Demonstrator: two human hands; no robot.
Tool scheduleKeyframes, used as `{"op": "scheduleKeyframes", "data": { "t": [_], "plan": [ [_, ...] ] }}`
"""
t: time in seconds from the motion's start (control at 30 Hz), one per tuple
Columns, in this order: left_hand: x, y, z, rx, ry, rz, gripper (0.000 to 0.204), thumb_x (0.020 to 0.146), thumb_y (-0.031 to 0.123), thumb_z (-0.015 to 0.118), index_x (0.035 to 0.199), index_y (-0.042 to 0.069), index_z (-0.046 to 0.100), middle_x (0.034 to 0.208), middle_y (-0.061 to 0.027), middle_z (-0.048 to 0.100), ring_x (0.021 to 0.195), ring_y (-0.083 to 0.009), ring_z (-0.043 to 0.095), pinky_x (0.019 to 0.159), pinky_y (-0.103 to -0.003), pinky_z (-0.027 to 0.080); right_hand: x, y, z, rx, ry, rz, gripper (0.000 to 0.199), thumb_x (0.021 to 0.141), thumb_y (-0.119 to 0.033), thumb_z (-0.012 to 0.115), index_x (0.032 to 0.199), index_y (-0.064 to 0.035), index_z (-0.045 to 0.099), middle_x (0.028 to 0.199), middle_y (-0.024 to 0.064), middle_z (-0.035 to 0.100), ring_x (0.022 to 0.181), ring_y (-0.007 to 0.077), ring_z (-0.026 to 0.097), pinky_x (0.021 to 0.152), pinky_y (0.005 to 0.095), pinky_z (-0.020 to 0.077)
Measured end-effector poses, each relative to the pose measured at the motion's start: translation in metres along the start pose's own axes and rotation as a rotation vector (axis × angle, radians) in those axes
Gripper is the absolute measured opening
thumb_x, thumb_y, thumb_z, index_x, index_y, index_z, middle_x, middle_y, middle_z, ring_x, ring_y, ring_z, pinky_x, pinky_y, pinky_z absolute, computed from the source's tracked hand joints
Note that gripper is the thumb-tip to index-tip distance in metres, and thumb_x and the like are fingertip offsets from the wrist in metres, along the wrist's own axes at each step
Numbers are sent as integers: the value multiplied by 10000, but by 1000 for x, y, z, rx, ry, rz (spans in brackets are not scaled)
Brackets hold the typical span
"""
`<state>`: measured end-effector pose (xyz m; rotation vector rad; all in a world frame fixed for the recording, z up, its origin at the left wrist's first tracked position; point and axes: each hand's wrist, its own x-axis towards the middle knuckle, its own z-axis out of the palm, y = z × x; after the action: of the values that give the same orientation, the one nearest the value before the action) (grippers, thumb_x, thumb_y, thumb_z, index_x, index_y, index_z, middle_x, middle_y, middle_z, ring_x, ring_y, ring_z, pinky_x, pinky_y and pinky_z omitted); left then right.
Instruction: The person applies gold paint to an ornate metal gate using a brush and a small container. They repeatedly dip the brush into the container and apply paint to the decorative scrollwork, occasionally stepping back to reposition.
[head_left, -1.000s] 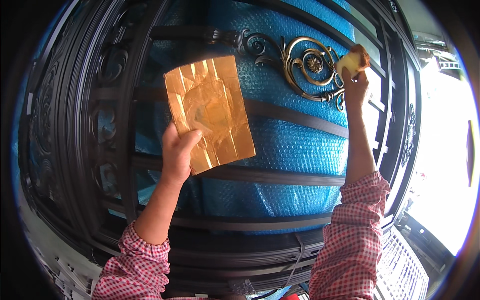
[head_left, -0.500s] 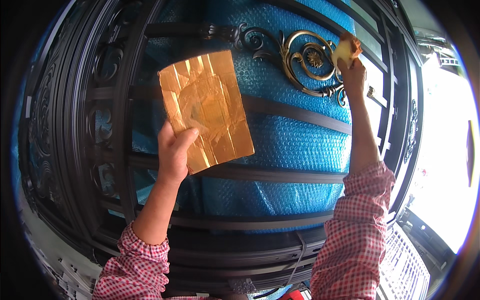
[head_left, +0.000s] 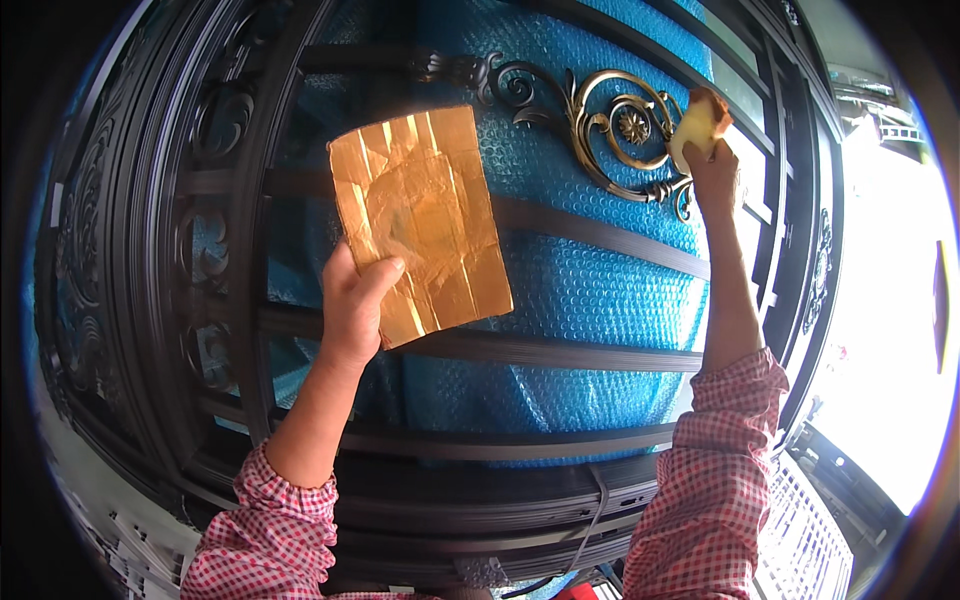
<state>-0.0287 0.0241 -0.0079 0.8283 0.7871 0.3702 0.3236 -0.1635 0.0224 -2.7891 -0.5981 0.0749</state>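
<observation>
Against the dark iron gate point(head_left: 560, 345), backed by blue bubble wrap point(head_left: 590, 290), a creased gold foil sheet point(head_left: 420, 220) is held upright by the left hand point(head_left: 355, 305), fingers clamped on its lower left corner. Higher up, a pale yellow sponge point(head_left: 697, 120) is gripped by the right hand point(head_left: 712, 165) and pressed beside the gilded scroll ornament point(head_left: 625, 130).
</observation>
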Motion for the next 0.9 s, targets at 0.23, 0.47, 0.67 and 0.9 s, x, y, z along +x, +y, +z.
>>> {"op": "scheduleKeyframes", "data": {
  "t": [0.23,0.47,0.67,0.9],
  "plan": [
    [1,-1,-1,9,-46,-21,371,766,59,493,1124,-23,443,1004,-82,541,897,-135,534,794,-271,431,-9,-6,-4,-289,-8,-193,378,711,-317,597,907,6,591,733,129,619,673,235,596,637,360,443],
    [0,4,3,-2,-4,1,322,758,52,515,1067,-26,468,959,-69,548,841,-108,521,760,-260,429,-1,-8,-9,-86,20,-226,336,713,-283,602,868,15,596,718,134,609,641,206,580,612,328,432],
    [0,-2,0,-11,0,0,318,760,48,514,1067,-24,470,951,-66,548,841,-107,520,755,-260,431,-18,-9,-2,-15,-109,-184,361,711,-310,602,898,-2,598,728,124,619,647,200,593,618,330,445],
    [0,3,2,-27,4,-11,322,760,45,511,1073,-17,471,955,-64,549,842,-109,522,756,-261,430,-4,-7,-1,-145,-68,-210,366,719,-295,625,908,17,594,725,106,615,643,164,575,620,305,440]
  ]
}}
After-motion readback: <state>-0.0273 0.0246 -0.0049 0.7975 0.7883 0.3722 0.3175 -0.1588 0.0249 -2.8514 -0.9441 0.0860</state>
